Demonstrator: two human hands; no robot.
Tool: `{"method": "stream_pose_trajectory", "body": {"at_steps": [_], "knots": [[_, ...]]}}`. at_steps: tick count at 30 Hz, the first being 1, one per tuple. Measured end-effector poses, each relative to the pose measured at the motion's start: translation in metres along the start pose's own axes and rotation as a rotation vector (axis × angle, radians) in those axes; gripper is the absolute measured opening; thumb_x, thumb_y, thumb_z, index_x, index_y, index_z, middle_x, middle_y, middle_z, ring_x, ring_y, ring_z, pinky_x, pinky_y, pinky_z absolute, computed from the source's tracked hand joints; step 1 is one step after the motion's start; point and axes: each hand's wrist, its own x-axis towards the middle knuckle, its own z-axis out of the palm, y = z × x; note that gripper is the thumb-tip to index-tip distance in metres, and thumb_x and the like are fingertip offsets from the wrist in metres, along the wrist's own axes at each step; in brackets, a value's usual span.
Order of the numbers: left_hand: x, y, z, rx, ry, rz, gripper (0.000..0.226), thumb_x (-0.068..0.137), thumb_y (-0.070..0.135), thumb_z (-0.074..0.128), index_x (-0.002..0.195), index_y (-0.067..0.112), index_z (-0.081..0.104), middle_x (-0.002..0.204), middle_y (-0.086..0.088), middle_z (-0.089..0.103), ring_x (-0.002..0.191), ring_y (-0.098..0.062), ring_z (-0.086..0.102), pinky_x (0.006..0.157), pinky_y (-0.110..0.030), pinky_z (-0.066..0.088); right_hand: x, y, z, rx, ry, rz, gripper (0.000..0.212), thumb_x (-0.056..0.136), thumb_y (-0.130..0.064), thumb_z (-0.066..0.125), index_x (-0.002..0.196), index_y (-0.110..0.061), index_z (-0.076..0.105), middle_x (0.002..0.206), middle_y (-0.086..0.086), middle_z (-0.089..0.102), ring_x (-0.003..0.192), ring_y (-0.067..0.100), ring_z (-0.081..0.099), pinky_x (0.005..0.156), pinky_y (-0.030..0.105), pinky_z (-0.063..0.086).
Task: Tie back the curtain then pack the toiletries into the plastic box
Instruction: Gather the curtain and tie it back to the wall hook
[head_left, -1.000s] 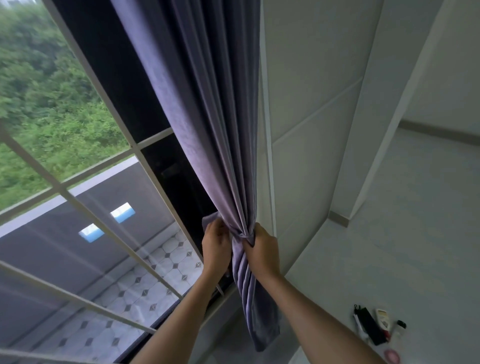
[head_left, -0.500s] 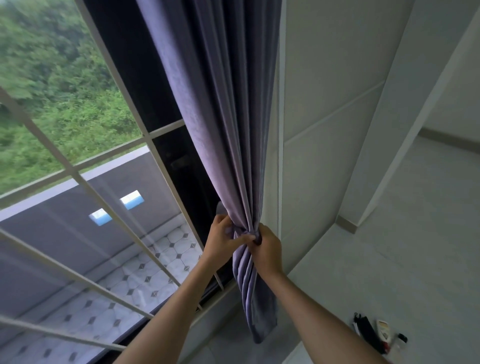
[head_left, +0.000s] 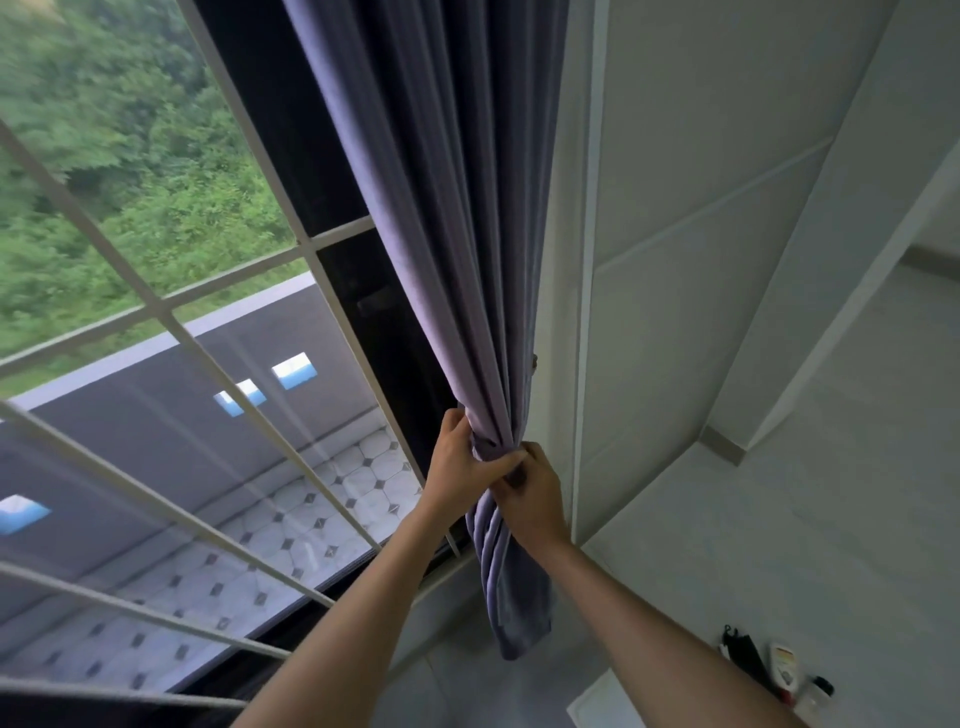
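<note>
A purple-grey curtain (head_left: 452, 218) hangs beside the window, gathered into a tight bunch at waist height. A tie-back band of the same cloth (head_left: 488, 448) wraps the bunch. My left hand (head_left: 460, 467) grips the band and the bunch from the left. My right hand (head_left: 535, 496) pinches the band from the right, fingertips touching the left hand. The curtain's tail (head_left: 511, 597) hangs loose below both hands. A few toiletries (head_left: 779, 670) lie at the bottom right: a dark pouch, a white tube and a small bottle. The plastic box is out of view.
The window with a white grille (head_left: 171, 312) fills the left side. A white wall panel (head_left: 675, 260) stands right behind the curtain. A pale floor (head_left: 779, 519) spreads to the right, with a white board's corner (head_left: 602, 706) at the bottom.
Both hands have closed in tighter on the gathered curtain, fingertips now meeting over the band. The view has shifted left, and the toiletries sit lower at the right.
</note>
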Motion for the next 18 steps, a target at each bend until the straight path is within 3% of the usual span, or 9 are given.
{"method": "stream_pose_trajectory", "body": {"at_steps": [3, 7, 10, 13, 15, 18], "knots": [[0.0, -0.001, 0.005, -0.005, 0.054, -0.028, 0.041, 0.072, 0.03, 0.079, 0.106, 0.012, 0.063, 0.112, 0.005, 0.044, 0.092, 0.003, 0.048, 0.074, 0.0, 0.041, -0.005, -0.001, -0.004, 0.058, -0.087, 0.102, 0.012, 0.093, -0.009, 0.051, 0.092, -0.015, 0.062, 0.082, 0.002, 0.066, 0.076, 0.014, 0.064, 0.07, 0.021, 0.053], [0.0, 0.002, 0.01, -0.046, 0.172, -0.068, 0.024, 0.073, 0.015, 0.078, 0.092, 0.01, 0.064, 0.108, 0.008, 0.043, 0.089, 0.008, 0.047, 0.07, -0.001, 0.042, -0.009, -0.002, -0.009, 0.093, -0.235, 0.216, 0.014, 0.099, -0.023, 0.047, 0.113, -0.026, 0.05, 0.09, 0.002, 0.071, 0.082, 0.011, 0.068, 0.074, 0.022, 0.056], [0.003, 0.004, 0.01, -0.12, 0.233, -0.112, 0.022, 0.074, 0.005, 0.074, 0.08, 0.021, 0.06, 0.104, -0.001, 0.054, 0.09, -0.01, 0.058, 0.069, -0.01, 0.045, 0.003, -0.006, -0.015, 0.106, -0.257, 0.296, 0.007, 0.096, -0.016, 0.05, 0.099, -0.021, 0.053, 0.091, 0.003, 0.072, 0.078, 0.007, 0.067, 0.064, 0.015, 0.049], [0.009, -0.002, 0.009, -0.188, 0.239, -0.167, 0.026, 0.074, 0.009, 0.074, 0.073, 0.031, 0.059, 0.102, -0.016, 0.063, 0.093, -0.03, 0.062, 0.071, -0.028, 0.052, 0.023, -0.012, -0.025, 0.107, -0.237, 0.298, 0.006, 0.088, -0.01, 0.056, 0.089, -0.016, 0.058, 0.084, 0.0, 0.073, 0.072, 0.006, 0.066, 0.066, 0.021, 0.047], [0.01, -0.009, 0.008, -0.209, 0.244, -0.208, 0.018, 0.074, 0.013, 0.076, 0.081, 0.022, 0.062, 0.101, -0.015, 0.064, 0.094, -0.028, 0.063, 0.073, -0.031, 0.053, 0.035, -0.016, -0.029, 0.067, -0.136, 0.237, 0.015, 0.085, -0.005, 0.054, 0.091, -0.018, 0.058, 0.087, -0.003, 0.071, 0.075, 0.008, 0.066, 0.068, 0.023, 0.05], [0.011, -0.012, 0.007, -0.213, 0.246, -0.26, 0.042, 0.072, 0.018, 0.08, 0.108, 0.008, 0.062, 0.102, -0.007, 0.066, 0.094, -0.023, 0.063, 0.075, -0.034, 0.056, 0.054, -0.028, -0.032, 0.076, -0.042, 0.135, 0.019, 0.088, -0.005, 0.051, 0.1, -0.017, 0.061, 0.1, -0.007, 0.065, 0.09, 0.015, 0.064, 0.076, 0.019, 0.049]]}}
